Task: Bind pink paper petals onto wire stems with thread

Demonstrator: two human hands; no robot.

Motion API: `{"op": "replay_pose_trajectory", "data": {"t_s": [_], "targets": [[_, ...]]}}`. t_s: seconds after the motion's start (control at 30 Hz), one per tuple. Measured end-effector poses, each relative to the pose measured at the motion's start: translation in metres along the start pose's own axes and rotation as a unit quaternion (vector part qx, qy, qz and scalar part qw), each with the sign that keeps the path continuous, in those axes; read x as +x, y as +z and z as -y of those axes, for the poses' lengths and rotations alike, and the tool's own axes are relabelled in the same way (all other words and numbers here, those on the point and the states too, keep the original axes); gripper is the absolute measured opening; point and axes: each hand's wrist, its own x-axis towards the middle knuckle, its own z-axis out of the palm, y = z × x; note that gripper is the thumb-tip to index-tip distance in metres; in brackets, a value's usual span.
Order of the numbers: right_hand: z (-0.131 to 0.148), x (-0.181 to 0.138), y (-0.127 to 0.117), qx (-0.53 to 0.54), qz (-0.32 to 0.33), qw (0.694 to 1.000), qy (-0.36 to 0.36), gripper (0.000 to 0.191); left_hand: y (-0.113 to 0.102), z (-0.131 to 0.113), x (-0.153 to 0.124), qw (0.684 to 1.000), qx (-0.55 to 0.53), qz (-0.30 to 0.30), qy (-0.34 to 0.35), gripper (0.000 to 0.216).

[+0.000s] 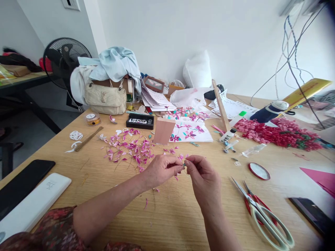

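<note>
1. We pinch a small greenish piece (184, 165) at the fingertips of our left hand (162, 169) and right hand (205, 177).
2. Before us, loose pink petals (131, 146) lie scattered across the wooden table (172, 216).
3. Near our right hand, cream-handled scissors (258, 206) overlap a red-handled tool (246, 205).
4. Beyond our hands, pink flowers (190, 134) rest on a white sheet (201, 138).

Plain white walls (157, 38) close in the room, meeting at a projecting vertical edge on the left, with a switch plate (71, 4) near the top of the picture. A wood-grained worktop (167, 223) fills the foreground and reaches back toward the wall. To the left, a second table (15, 85) on dark legs stands over a grey floor (54, 120), beside a black fan (66, 59). Loose cables (289, 59) hang at upper right. The light is bright, leaving a pale sheen on the worktop's right side.
</note>
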Motion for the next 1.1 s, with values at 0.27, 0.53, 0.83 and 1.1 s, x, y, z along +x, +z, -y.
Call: {"op": "replay_pose_trajectory", "data": {"t_s": [0.27, 0.53, 0.83, 1.1], "targets": [[-0.001, 0.000, -0.002, 0.050, -0.007, 0.999, 0.016, 0.011, 0.000, 0.003, 0.001, 0.991, -0.123, 0.019, -0.037, 0.014], [-0.011, -0.004, -0.006, 0.162, 0.142, 0.972, 0.095, 0.020, -0.003, -0.004, -0.001, 0.962, -0.266, -0.012, -0.061, 0.019], [-0.003, -0.006, -0.011, 0.087, 0.179, 0.976, 0.090, 0.026, -0.002, -0.002, -0.004, 0.938, -0.339, -0.006, -0.067, 0.016], [-0.010, 0.000, -0.022, -0.055, 0.197, 0.979, 0.003, 0.019, -0.006, 0.000, -0.003, 0.941, -0.329, -0.023, -0.073, 0.015]]}}
